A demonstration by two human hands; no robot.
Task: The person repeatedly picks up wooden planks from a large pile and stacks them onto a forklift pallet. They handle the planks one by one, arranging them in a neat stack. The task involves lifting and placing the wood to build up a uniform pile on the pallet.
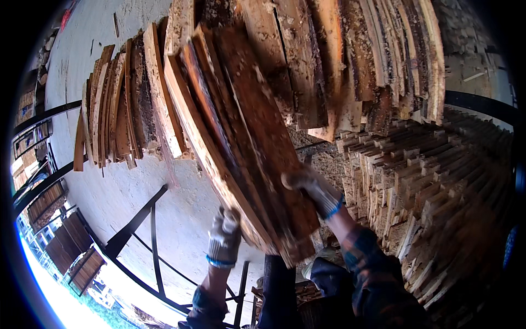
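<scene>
A thick bundle of rough wooden boards (255, 148) slants across the middle, its near end close to my body. Dark bark runs along some of the edges. My left hand (224, 233), in a pale knitted glove with a blue cuff, is closed against the bundle's lower left edge. On the opposite side my right hand (309, 189), gloved the same way, grips the edge with its thumb over the top face. The fingers under the wood are hidden. The bundle's far end lies over or against other boards; I cannot tell whether it rests on them.
Beyond the bundle, rows of upright-looking boards (307, 60) dusted with sawdust fill the far side. More thin boards (112, 109) stand in a row at left. Stacked lumber (416, 181) covers the right. A black metal frame (154, 241) and pale surface (131, 192) lie at left.
</scene>
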